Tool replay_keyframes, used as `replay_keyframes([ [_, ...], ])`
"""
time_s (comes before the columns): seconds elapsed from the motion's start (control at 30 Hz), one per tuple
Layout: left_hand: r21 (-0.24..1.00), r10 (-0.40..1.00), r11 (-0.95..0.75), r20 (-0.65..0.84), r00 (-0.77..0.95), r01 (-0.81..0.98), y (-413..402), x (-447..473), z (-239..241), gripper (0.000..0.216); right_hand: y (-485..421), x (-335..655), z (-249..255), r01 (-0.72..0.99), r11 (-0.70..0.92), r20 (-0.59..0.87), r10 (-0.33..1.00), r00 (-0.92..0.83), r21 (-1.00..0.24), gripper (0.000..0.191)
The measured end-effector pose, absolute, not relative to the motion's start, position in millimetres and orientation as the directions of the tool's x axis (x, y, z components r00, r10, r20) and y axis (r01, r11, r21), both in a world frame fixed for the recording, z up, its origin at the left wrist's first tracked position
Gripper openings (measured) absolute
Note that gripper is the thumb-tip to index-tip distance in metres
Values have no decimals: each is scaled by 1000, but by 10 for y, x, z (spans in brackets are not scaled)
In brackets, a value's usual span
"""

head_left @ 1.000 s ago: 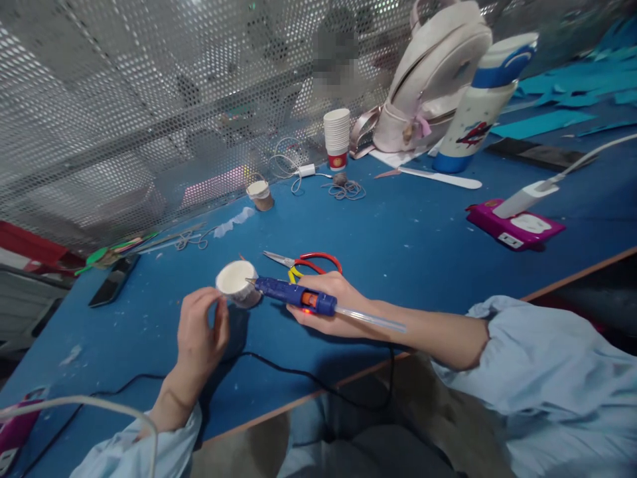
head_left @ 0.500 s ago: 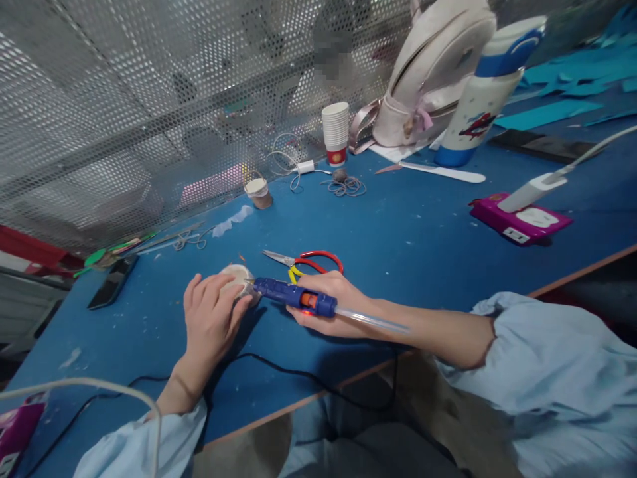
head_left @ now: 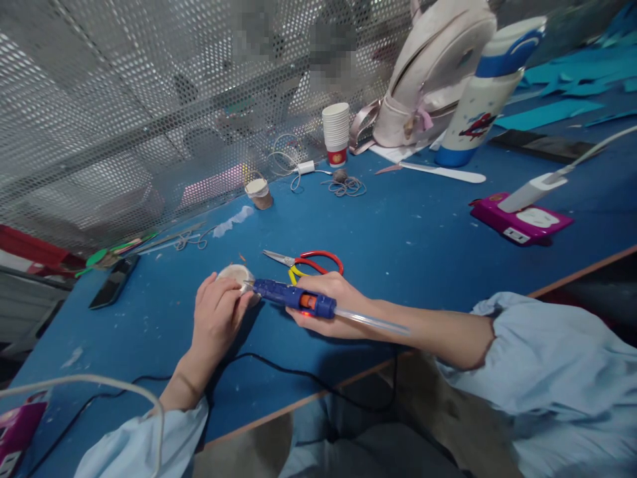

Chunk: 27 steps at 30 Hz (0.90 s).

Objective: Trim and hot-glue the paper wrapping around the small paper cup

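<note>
My right hand (head_left: 328,292) is wrapped round a blue hot glue gun (head_left: 283,293), its orange part and a small red light showing. A clear glue stick (head_left: 371,321) sticks out of its back end. The nozzle points left and meets the rim of a small whitish paper cup (head_left: 235,272). Around the near side of that cup curl the fingers of my left hand (head_left: 216,312), hiding much of its wall. Just beyond the glue gun lie scissors (head_left: 303,260) with red and yellow handles.
A small wrapped cup (head_left: 259,193), stacked paper cups (head_left: 336,133), a ball of grey string (head_left: 340,176) and a white knife (head_left: 442,172) lie farther back. At right are a bottle (head_left: 472,109) and a purple power strip (head_left: 520,219). A black cord (head_left: 298,376) runs along the near edge.
My left hand has shifted slightly right and drawn its fingers in closer round the cup. More of the cup's top shows. My right hand and the glue gun have hardly moved.
</note>
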State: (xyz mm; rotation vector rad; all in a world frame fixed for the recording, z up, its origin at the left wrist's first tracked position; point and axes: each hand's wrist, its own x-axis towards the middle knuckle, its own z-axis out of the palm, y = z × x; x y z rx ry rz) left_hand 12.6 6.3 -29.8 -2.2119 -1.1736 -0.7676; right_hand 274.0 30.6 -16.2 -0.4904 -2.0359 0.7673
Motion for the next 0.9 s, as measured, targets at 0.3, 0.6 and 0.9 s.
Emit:
replay_keyframes([
  [0.3, -262, 458, -512, 722, 518, 818, 130, 180, -294, 20, 306, 2735, -142, 23, 742, 626, 581, -520, -670, 11],
  [0.6, -248, 520, -492, 686, 510, 835, 52, 191, -291, 26, 322, 2733, -164, 27, 750, 632, 575, -519, -661, 10],
  [0.9, -18, 444, -421, 868, 223, 907, -189, 7, -105, 16, 322, 2749, -150, 37, 719, 598, 604, -527, -694, 11],
])
